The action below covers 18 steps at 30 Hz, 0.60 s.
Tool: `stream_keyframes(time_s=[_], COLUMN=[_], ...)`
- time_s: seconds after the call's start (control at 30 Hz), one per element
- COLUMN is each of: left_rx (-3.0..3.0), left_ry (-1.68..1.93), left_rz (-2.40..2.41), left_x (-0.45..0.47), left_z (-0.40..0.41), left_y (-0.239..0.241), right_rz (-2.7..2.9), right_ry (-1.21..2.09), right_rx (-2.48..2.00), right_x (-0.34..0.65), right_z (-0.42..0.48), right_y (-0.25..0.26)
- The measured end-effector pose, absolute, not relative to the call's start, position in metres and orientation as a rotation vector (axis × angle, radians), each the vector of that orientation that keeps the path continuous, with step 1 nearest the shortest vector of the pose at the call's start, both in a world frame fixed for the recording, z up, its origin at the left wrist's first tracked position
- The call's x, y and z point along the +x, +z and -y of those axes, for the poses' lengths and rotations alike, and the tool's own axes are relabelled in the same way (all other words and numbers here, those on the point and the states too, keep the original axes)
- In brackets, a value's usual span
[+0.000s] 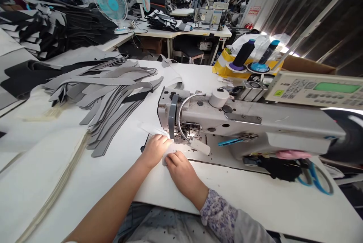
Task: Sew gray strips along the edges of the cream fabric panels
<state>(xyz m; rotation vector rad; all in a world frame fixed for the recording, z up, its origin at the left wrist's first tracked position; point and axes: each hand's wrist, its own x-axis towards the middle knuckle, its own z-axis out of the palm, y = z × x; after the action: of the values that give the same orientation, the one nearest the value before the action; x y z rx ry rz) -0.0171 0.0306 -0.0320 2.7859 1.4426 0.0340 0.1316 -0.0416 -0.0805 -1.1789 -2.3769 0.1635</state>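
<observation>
The left grip (155, 151) and right grip (181, 171), fingers curled closed, pinched a thin white fabric strip (168, 158) on the white bench (93, 182), the left nearer the grey sewing machine's presser foot (183, 136).

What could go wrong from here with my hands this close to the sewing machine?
Your left hand sits right beside the needle area of the sewing machine, so a finger could possibly get caught if the machine runs. The small white fabric piece is held only between that hand and your right hand, so it might shift and feed crookedly.
</observation>
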Motion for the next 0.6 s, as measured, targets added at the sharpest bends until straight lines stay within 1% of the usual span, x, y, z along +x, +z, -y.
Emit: stream_keyframes(time_s=[0.3, 0.47, 0.6], left_rx=[2.897, 2.695, 2.627], left_ry=[0.229, 0.504, 0.449], left_rz=[-1.466, -1.810, -1.952], left_x=[-0.014, -0.006, 0.002], left_z=[-0.040, -0.044, -0.053], left_y=[-0.046, -0.057, -0.065], right_rz=[2.290, 2.318, 2.319], right_ry=[0.147, 0.180, 0.172], right_rx=[-1.133, -1.156, -1.251], right_x=[0.131, 0.131, 0.132], right_z=[0.029, 0.025, 0.025], right_y=[-0.091, -0.088, -0.083])
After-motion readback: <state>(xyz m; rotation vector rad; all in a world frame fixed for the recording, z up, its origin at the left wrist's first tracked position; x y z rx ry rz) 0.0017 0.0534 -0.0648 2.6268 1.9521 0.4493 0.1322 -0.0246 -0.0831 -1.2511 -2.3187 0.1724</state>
